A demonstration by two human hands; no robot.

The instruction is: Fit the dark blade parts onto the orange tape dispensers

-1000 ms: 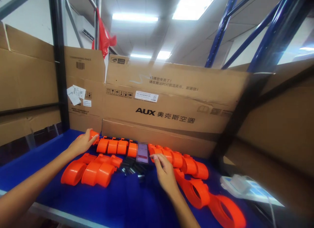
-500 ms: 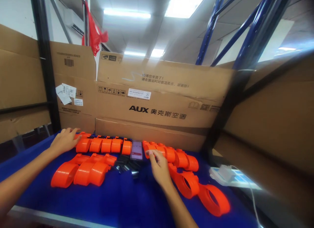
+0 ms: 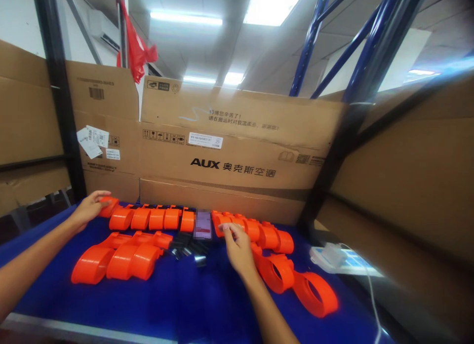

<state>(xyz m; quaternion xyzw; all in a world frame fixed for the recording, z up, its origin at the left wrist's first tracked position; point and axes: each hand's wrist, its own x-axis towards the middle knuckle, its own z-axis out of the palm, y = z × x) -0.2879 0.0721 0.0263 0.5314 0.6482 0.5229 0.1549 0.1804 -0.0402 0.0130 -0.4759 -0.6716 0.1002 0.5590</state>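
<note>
The left hand point(image 3: 88, 211) has its grip closed on one orange band point(image 3: 109, 207) at the far-left end of the back row; five more bands point(image 3: 157, 219) follow it. Three front bands point(image 3: 120, 261) lie nearer the person. The right hand point(image 3: 239, 248) has thumb and fingertips close together beside the overlapping right-hand bands point(image 3: 268, 237), too bunched to count; whether its grip holds anything, I cannot tell. Two wide loops point(image 3: 317, 295) lie lower right. Mid-bench are one phone point(image 3: 203, 225) and a pile of black clips point(image 3: 187, 246). The bench point(image 3: 163, 304) is blue, backed by cardboard point(image 3: 240, 141) between rack posts point(image 3: 338, 151), beneath ceiling lights point(image 3: 185, 18). The cardboard reads "AUX 奥克斯空调"; a white label point(image 3: 205, 140) shows "25".
</note>
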